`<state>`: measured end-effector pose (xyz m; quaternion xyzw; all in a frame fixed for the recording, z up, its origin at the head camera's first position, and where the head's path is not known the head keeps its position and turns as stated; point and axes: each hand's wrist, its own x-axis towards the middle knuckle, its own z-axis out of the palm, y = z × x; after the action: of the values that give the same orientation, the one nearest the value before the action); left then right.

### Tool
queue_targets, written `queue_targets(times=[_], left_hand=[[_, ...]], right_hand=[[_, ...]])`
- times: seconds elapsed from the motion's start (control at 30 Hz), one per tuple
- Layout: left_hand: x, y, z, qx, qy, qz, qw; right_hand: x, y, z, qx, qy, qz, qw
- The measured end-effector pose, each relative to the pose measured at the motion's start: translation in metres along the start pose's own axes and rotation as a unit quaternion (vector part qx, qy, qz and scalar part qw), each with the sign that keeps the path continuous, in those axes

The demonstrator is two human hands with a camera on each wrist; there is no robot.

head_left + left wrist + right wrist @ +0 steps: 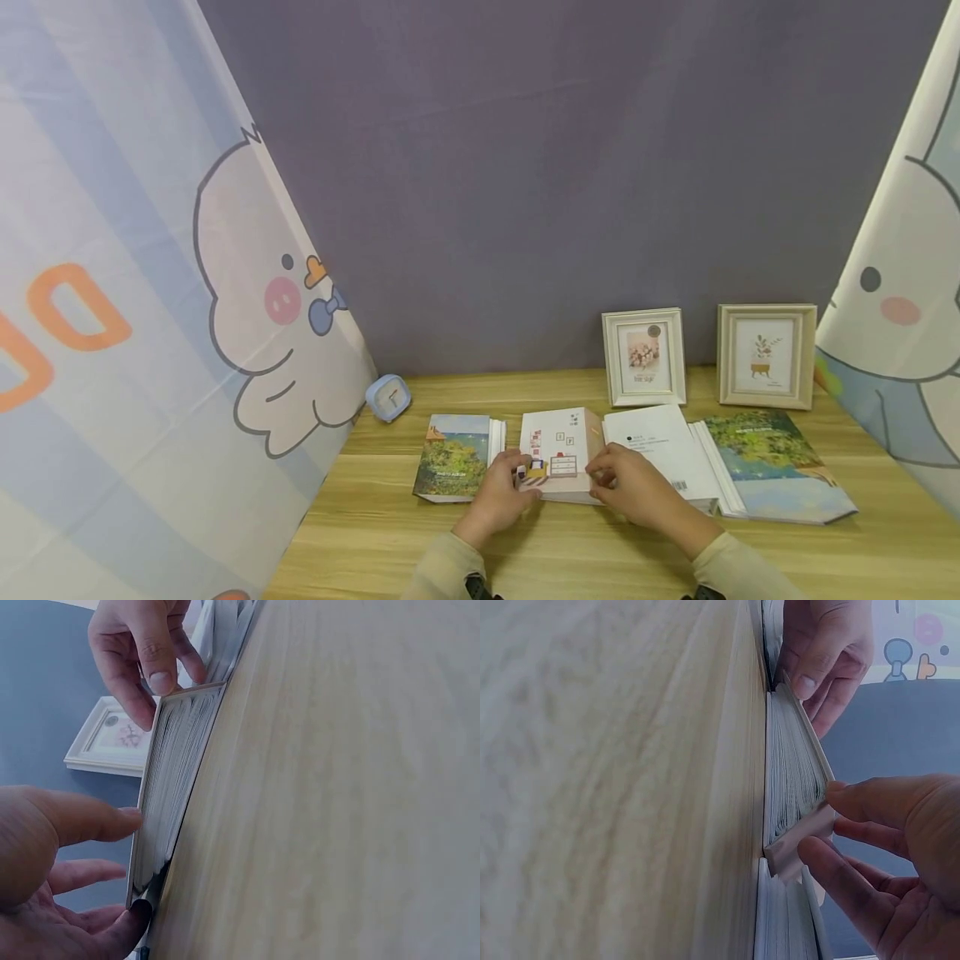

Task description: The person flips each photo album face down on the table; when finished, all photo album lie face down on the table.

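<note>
A thick photo album point(558, 437) with a white cover, a drawn room scene and a pinkish spine lies between my two hands. My left hand point(501, 493) holds its left edge, the thumb near the front corner of the cover. At the spine side, my right hand point(636, 487) pinches the album with the thumb on the cover's edge and fingers against the spine. In the left wrist view the stacked pages point(176, 742) show between the covers. The right wrist view shows the spine point(802, 841) tilted, with the upper cover slanting.
A landscape-covered album point(453, 458) lies at the left. To the right are a white album point(660, 446), back up, and another landscape album point(772, 467). Behind stand two picture frames point(643, 358) and, at the left, a blue clock point(388, 397), all on the wooden table point(360, 533).
</note>
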<state>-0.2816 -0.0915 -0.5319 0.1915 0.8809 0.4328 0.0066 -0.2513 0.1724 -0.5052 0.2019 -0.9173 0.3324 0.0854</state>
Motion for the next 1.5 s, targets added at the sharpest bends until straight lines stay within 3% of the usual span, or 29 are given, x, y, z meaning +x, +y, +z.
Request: queue_targets(times=[0.43,0.97,1.37,1.5], left_hand=[[-0.002,0.001,0.000,0.007,-0.002,-0.002,1.0000],[0.000,0.000,-0.003,-0.012,-0.010,-0.007,0.9998],[-0.003,-0.001,-0.015,-0.057,-0.034,-0.010,0.9978],[-0.003,-0.004,-0.020,-0.060,-0.024,0.009,0.9979]], right_hand=[[0.000,-0.001,-0.002,0.008,-0.001,-0.012,0.9999],[0.005,0.008,-0.001,0.029,-0.007,0.009,0.9995],[0.011,0.005,-0.002,0.044,-0.006,0.034,0.9985],[0.015,0.002,-0.002,0.046,0.003,0.041,0.9981]])
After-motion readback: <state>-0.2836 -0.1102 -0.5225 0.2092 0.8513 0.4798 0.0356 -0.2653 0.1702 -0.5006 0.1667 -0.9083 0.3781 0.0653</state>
